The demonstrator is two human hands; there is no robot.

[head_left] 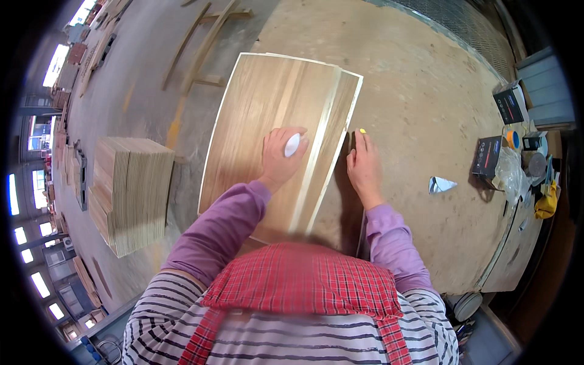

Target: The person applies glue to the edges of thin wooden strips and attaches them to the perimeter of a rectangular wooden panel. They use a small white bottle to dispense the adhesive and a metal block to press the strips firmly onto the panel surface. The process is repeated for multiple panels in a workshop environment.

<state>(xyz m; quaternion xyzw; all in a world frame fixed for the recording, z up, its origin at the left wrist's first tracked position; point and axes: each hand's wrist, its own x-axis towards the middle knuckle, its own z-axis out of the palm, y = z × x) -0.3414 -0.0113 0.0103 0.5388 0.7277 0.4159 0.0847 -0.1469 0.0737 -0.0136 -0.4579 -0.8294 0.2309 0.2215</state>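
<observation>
A pale wood-grain panel (267, 103) with white edges lies under my hands, and a second panel (348, 100) shows along its right side. Over the top panel, my left hand (281, 159) is closed around a white, rounded object (292, 145), whose kind I cannot make out. My right hand (365, 167) rests just right of the panels' edge, its fingers stretched forward and its thumb towards the edge. A small yellow spot (363, 131) shows at its fingertips; whether it is worn or held is unclear.
A tall stack of similar panels (137, 188) stands on the left. Wooden beams (204, 52) lie on the floor beyond. On the brown worktop (420, 97) are a silvery scrap (441, 185), dark boxes (486, 155), orange tape (513, 140) and a clear plastic bag (510, 173).
</observation>
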